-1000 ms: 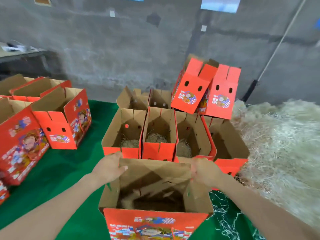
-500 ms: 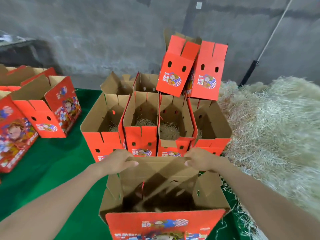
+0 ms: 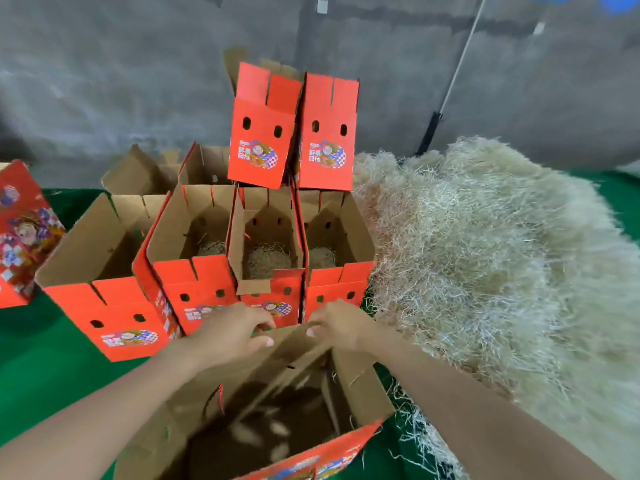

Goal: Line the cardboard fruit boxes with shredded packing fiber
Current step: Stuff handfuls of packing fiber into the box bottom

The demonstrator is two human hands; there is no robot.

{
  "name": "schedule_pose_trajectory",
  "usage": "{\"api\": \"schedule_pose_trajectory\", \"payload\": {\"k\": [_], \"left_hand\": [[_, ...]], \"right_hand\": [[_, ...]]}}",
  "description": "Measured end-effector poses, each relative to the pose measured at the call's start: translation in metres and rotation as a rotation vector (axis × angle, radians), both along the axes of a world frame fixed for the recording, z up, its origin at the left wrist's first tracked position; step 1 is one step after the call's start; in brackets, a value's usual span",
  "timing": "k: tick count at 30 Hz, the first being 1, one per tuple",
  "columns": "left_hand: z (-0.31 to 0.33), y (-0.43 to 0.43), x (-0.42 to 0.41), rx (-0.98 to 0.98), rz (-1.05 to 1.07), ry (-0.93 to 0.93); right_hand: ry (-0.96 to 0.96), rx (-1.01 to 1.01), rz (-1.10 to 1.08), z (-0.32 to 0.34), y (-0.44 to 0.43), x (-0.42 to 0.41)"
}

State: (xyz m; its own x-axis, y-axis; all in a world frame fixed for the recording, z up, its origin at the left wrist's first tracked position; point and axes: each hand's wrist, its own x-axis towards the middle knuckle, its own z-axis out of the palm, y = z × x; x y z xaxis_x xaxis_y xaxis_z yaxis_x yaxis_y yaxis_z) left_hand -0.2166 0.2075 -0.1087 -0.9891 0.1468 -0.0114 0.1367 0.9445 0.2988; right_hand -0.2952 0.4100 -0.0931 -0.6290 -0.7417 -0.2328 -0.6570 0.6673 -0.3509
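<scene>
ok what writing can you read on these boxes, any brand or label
"鲜果" above what looks like "驾到": front of the left stacked red box and right stacked red box.
Small white logo above it: too small to read.
Same print on the front-row red boxes: blurred.
Print on the nearest box: blurred, cut off.

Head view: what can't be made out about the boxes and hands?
Floor of the near box: blurred and shadowed; contents unclear.
Its front: cut off by the bottom edge.
Floor of the leftmost row box: hidden by its own front wall.
Left hand and right hand: fingers curl behind the gripped flap, tips hidden.
</scene>
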Motion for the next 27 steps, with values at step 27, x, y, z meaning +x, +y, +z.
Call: {"api": "schedule_pose_trajectory", "payload": {"k": [27], "left_hand": [[0.064, 0.257, -0.144, 0.846, 0.119, -0.115]], "right_hand": [[0.330, 0.209, -0.616, 0.013, 0.270, -0.128]]}}
